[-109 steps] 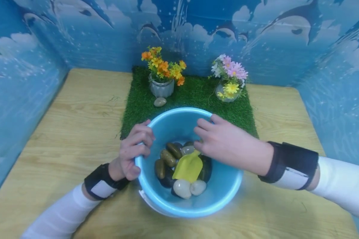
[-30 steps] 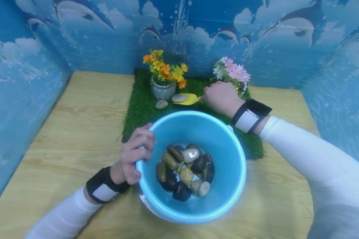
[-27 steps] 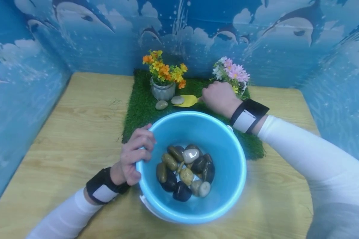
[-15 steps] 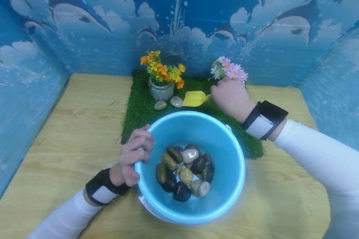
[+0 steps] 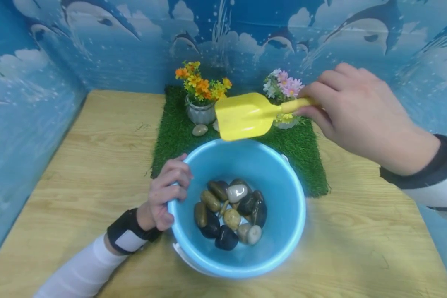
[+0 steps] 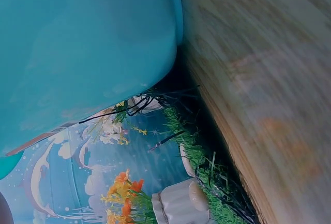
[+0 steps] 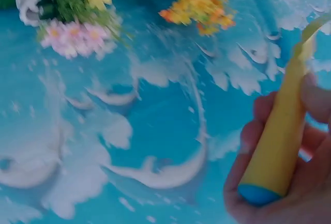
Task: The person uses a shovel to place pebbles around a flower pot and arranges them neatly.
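Observation:
My left hand grips the left rim of a light blue bucket, thumb outside and fingers over the edge. Wet brown, black and whitish stones lie at its bottom. In my right hand is the handle of a yellow toy shovel, raised above the bucket's far rim with nothing on its blade. The right wrist view shows fingers wrapped round the handle, which has a blue end. A pale stone lies on the grass mat; another beside it is mostly hidden behind the blade.
Behind the bucket stand a pot of orange and yellow flowers and a pot of pink, white and yellow flowers. The wooden table is walled by a dolphin-print backdrop.
The shovel left a stone on the mat by the orange flowers, slid out to the right, and is now lifted up and towards me. My left hand stays on the rim.

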Tool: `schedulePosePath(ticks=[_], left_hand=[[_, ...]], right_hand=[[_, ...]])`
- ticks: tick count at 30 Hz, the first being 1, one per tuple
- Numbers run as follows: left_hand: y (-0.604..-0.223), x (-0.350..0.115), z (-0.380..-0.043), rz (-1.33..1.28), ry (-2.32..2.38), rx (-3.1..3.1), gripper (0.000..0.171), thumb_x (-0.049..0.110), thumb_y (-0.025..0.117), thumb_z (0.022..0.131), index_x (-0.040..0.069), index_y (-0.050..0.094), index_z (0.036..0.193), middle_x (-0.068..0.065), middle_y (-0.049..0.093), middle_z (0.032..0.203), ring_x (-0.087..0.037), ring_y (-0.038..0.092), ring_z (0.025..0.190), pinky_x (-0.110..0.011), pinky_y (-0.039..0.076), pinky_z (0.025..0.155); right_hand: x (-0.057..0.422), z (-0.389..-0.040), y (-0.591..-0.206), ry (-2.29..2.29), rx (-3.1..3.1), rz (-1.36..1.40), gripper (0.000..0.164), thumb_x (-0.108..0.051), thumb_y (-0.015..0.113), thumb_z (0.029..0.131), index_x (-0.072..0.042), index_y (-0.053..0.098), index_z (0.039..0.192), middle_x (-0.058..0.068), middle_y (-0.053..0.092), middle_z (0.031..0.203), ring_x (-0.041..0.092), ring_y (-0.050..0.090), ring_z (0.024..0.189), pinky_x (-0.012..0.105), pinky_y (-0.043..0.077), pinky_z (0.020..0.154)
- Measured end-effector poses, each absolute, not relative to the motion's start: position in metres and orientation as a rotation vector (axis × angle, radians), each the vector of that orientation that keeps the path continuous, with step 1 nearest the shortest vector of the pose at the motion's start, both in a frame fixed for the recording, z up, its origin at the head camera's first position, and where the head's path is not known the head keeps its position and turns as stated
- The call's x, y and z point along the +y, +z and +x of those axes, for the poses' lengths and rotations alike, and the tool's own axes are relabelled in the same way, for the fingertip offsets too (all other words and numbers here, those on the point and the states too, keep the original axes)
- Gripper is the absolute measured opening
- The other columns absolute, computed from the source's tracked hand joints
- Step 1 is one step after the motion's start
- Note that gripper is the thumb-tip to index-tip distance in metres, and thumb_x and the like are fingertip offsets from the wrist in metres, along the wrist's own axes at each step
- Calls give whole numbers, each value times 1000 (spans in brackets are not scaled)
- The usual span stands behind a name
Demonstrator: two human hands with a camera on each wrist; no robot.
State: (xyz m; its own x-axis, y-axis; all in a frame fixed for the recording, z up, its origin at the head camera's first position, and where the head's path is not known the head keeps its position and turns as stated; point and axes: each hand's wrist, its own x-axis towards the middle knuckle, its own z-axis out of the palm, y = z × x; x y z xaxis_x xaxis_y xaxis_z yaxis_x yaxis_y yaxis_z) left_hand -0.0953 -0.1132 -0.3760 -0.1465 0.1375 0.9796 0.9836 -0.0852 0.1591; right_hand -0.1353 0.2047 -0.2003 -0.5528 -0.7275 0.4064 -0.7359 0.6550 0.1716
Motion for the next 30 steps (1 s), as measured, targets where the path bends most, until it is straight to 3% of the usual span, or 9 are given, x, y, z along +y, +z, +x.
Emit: schedulePosePath(ticks=[1, 3, 6, 8, 10, 18, 30], left_hand=[[-376, -113, -95, -1304, -1331, -1375, 53, 45, 33, 102, 10, 44, 62, -10, 47, 67, -33, 48, 80, -47, 36, 106], [-376, -114, -95, -1303, -1330, -1376, 53, 45, 33, 102, 11, 44, 62, -10, 47, 67, -33, 48, 81, -47, 36, 106], [-376, -113, -96, -1300, -1334, -1370, 54, 45, 34, 102, 10, 44, 62, -10, 47, 67, -33, 48, 80, -47, 36, 107], [-376, -113, -95, -1297, -1333, -1368, 54, 45, 34, 102, 11, 44, 62, -9, 47, 67, -33, 48, 80, -47, 36, 107], [-376, -113, -95, -1299, -1333, -1369, 54, 45, 34, 102, 11, 44, 62, -9, 47, 67, -33, 48, 80, -47, 36, 107], [-376, -112, -96, -1306, -1333, -1365, 54, 45, 34, 102, 10, 44, 61, -10, 47, 67, -33, 48, 80, -48, 36, 107], [-374, -110, -96, -1302, -1349, -1347, 54, 44, 34, 102, 10, 44, 62, -10, 47, 68, -33, 48, 80, -47, 36, 106]], right_hand=[[203, -132, -197, 9, -2398, 1192, 49, -40, 46, 105, 4, 66, 101, 17, 60, 85, 35, 47, 75, 44, 35, 62], [197, -124, -192, -37, -2341, 1283, 47, -40, 46, 104, 3, 65, 102, 18, 59, 87, 36, 47, 77, 45, 36, 63], [186, -112, -195, -158, -2263, 1390, 18, -12, 62, 95, 2, 63, 106, 19, 59, 92, 38, 49, 82, 48, 41, 66], [178, -107, -204, -264, -2218, 1441, 26, 2, 69, 82, 1, 61, 107, 19, 59, 96, 37, 50, 84, 48, 43, 69], [170, -104, -218, -407, -2156, 1480, 30, 8, 68, 79, 2, 61, 107, 19, 58, 98, 35, 50, 85, 46, 44, 71], [142, -100, -259, -823, -2044, 1564, 7, -5, 67, 88, 0, 64, 93, 14, 56, 91, 27, 46, 85, 39, 41, 75], [142, -107, -256, -848, -2120, 1654, 8, -8, 71, 87, -5, 63, 87, 9, 51, 85, 24, 37, 79, 38, 36, 71]])
